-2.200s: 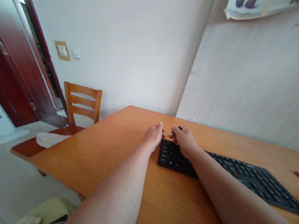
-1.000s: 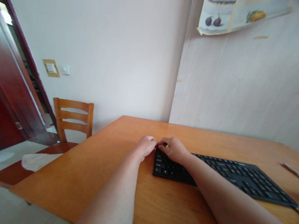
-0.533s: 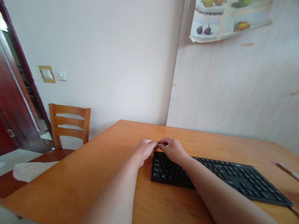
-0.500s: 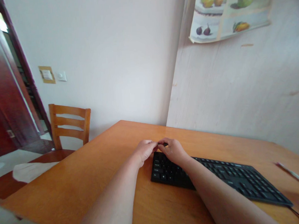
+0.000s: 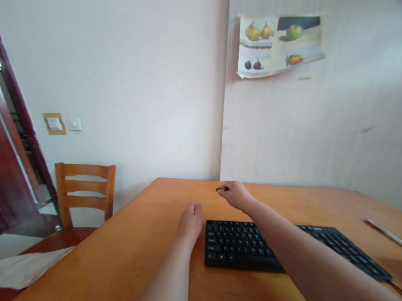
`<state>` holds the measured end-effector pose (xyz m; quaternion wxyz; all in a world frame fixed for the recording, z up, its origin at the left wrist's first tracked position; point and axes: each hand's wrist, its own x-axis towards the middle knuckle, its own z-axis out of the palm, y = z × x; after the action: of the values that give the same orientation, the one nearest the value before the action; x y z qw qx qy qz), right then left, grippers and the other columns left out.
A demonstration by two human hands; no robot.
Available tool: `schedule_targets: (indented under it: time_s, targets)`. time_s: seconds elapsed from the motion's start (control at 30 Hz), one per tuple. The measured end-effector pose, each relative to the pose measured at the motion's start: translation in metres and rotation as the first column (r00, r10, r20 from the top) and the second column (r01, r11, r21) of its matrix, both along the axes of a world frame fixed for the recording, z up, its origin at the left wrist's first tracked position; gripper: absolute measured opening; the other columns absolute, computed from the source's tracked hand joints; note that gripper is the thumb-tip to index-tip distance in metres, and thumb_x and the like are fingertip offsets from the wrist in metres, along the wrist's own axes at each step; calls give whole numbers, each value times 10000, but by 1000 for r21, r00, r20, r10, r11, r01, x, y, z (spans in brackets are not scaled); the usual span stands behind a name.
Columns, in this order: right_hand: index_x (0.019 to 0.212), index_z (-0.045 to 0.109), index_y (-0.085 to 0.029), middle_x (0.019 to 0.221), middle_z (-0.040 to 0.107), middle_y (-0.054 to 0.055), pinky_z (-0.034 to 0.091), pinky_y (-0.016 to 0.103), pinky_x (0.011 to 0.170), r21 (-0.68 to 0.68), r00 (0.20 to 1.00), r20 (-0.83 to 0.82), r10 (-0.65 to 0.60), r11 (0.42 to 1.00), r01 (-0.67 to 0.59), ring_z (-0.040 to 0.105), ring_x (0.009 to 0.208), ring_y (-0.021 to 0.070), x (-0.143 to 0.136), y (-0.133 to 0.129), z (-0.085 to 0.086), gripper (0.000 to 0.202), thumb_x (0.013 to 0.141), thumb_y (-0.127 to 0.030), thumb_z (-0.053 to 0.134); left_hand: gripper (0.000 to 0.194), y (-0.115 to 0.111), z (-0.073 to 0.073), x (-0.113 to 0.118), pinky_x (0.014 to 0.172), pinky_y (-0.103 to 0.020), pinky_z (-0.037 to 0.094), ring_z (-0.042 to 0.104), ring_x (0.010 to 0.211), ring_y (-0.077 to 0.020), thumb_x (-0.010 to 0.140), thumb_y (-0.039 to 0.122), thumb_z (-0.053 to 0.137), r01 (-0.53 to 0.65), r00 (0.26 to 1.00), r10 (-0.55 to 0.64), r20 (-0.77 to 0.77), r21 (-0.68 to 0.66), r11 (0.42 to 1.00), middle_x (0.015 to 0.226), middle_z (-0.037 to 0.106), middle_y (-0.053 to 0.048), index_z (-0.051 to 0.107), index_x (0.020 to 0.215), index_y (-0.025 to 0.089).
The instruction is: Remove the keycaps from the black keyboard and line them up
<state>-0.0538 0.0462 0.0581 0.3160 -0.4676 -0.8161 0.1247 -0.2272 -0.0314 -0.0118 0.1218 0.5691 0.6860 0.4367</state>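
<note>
My right hand (image 5: 237,194) is above the table behind the keyboard's rear edge. It pinches a small black piece (image 5: 227,189), too small for me to tell its kind. Beside the keyboard's rear left corner is my left hand (image 5: 190,220), its fingers curled in and the thumb against them. Whatever lies inside that hand, if anything, is hidden. The black keyboard (image 5: 242,262) lies flat on the wooden table, its middle part covered from view by my right forearm.
The wooden table (image 5: 142,245) meets the wall at the back. A thin pale stick (image 5: 388,234) lies right of the keyboard, whose cable (image 5: 400,289) leaves at the right. At the left stands a wooden chair (image 5: 86,187) with a white cloth (image 5: 33,268) on its seat.
My hands, together at the keyboard's rear left corner before, have come apart. The right kept the small black piece; the left drew back toward me. The view has tilted up and turned slightly right.
</note>
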Motion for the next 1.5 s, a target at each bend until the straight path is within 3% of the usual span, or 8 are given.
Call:
schedule_targets:
  time_s: [0.17,0.67,1.07,1.5]
  targets:
    - [881,757,-228,744,715,44,383,248,549,16,980,193,-57,998,55,605,639,159,-10,36,4,225,808,-314,562,417,-1,-1,-1,661,-287,344,599,790,-221,946,402,292,13,1000,-14,-22,-45,999,839,676,-102,600,761,191]
    - [916,765,-246,971,742,50,460,233,698,-81,915,401,31,997,1,669,880,191,-48,94,-31,188,804,-295,622,408,-1,-1,2,642,-255,332,599,810,-182,955,398,270,-44,995,34,-90,-109,993,913,689,-85,585,790,198]
    - [949,755,-289,1035,729,31,472,243,744,-106,890,454,51,994,-3,662,935,195,-72,94,-44,204,799,-308,618,386,1,-5,3,650,-253,337,605,827,-178,956,388,287,-61,992,50,-116,-88,994,931,696,-77,594,809,204]
    - [978,755,-301,1075,719,37,473,268,775,-109,865,498,58,994,-3,648,991,219,-71,90,-45,241,791,-325,605,389,0,-3,4,646,-255,330,600,823,-176,958,394,285,-63,991,52,-121,-88,994,931,690,-79,589,807,205]
